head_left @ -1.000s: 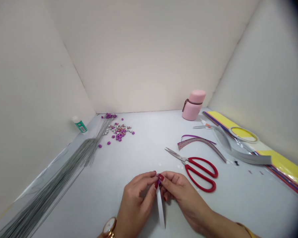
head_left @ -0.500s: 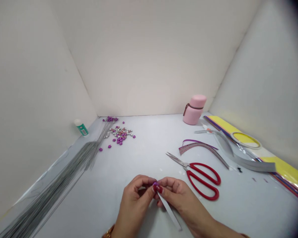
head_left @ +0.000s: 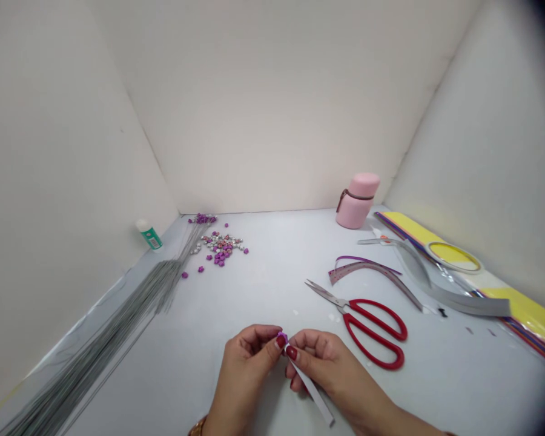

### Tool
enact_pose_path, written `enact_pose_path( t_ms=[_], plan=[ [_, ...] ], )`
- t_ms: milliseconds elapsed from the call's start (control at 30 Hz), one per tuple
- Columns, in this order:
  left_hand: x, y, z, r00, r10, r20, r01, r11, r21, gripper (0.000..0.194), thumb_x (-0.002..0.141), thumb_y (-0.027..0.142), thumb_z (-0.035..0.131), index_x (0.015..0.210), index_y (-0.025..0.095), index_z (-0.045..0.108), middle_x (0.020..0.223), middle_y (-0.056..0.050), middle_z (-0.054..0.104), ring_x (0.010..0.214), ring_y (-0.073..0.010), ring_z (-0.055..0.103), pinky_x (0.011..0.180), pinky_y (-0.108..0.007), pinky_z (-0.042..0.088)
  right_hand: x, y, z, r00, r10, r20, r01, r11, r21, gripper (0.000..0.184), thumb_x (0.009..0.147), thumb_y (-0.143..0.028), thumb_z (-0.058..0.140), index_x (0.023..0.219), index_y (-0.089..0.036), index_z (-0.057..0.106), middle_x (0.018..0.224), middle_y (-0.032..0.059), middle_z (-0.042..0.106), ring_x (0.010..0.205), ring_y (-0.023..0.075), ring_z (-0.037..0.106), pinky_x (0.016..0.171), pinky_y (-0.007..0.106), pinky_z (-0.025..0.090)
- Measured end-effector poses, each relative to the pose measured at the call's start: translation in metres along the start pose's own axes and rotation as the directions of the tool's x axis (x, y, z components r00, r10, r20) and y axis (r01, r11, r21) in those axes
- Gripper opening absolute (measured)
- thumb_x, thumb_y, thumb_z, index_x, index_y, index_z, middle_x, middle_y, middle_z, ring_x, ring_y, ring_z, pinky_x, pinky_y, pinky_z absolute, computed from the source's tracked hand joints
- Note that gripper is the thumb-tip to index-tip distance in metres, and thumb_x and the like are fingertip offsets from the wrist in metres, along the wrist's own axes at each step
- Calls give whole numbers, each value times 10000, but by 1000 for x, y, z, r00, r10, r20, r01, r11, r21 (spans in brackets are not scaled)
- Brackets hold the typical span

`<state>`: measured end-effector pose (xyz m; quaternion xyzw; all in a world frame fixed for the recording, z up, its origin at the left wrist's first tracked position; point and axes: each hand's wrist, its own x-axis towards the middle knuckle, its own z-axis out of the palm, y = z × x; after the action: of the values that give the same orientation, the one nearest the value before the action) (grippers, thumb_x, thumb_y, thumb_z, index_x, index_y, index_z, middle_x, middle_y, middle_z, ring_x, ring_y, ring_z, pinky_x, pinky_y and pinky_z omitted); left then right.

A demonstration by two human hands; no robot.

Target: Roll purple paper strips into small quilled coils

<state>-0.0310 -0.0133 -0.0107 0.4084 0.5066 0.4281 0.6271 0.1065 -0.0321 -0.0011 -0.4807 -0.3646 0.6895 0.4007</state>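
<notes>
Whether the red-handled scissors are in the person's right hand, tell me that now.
No, the red-handled scissors lie on the white surface beside the right hand, which pinches a white paper strip.

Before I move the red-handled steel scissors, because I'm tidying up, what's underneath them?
The pale tabletop shows through the red-handled steel scissors inside their handle loops. Whatever lies directly beneath the blades and handles is covered and cannot be seen.

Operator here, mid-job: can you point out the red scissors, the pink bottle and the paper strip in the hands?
Red scissors (head_left: pixel 367 300): head view, upper handle loop.
Pink bottle (head_left: pixel 356 212): head view, body.
White paper strip (head_left: pixel 315 396): head view, length below the hands.
</notes>
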Motion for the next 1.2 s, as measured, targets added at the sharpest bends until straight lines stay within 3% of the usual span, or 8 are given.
enact_pose_path(
  t_ms=[167,300,467,567,733,867,1067,1200],
  plan=[
    [-3,1,-2,987,160,-4,-157,976,154,121,674,243,654,735,139,666,638,-45,666,598,-162,602,584,-255,470,1,1,-1,1000,-14,18,13,998,64,283,687,-399,649,691,-119,610,594,9,606,510,87,506,528,196,355],
    [-6,2,-4,912,403,74,-404,853,330,78,704,159,599,688,179,673,742,-53,675,694,-181,620,647,-265,486,0,1,0,1000,-6,0,6,996,89,297,660,-403,674,733,-118,635,584,1,590,492,76,479,497,184,327],
    [-6,2,-5,861,485,152,-504,776,379,145,713,102,571,692,201,676,795,-54,671,749,-178,620,702,-268,487,1,-1,1,996,-46,-79,52,996,70,289,615,-403,705,697,-132,650,523,-34,528,441,61,402,448,180,295],
    [-6,3,-4,886,428,178,-464,816,344,114,730,151,581,736,194,687,854,-74,666,814,-194,614,756,-290,478,1,-1,0,992,-44,-119,53,996,74,269,600,-380,720,692,-137,649,519,-36,528,444,63,402,449,182,295],
    [-4,2,-1,975,206,86,-217,965,146,161,715,274,626,819,161,675,794,-65,647,706,-180,618,654,-269,500,1,-1,-1,992,-77,-101,81,996,40,272,646,-390,687,728,-133,660,544,-15,566,475,72,420,471,185,306],
    [-2,1,0,976,199,93,-206,975,84,122,684,259,658,685,139,683,745,-49,628,682,-158,590,638,-239,476,1,1,-1,993,-83,-85,85,996,21,274,654,-396,679,700,-128,657,523,-16,563,466,74,422,465,185,303],
    [-3,3,2,996,28,85,-25,999,-39,122,715,247,631,711,126,640,556,-8,611,537,-114,555,546,-211,442,1,1,-1,997,-58,-56,56,998,-28,239,671,-361,673,697,-125,640,567,-5,588,525,96,486,509,193,340],
    [-3,-2,2,993,32,115,-30,999,-24,154,753,268,590,733,118,619,553,-23,632,523,-125,574,538,-224,444,-1,-1,-2,994,-100,-51,95,991,-99,228,689,-354,654,670,-128,630,573,-9,575,545,103,487,526,199,349]
  ],
)
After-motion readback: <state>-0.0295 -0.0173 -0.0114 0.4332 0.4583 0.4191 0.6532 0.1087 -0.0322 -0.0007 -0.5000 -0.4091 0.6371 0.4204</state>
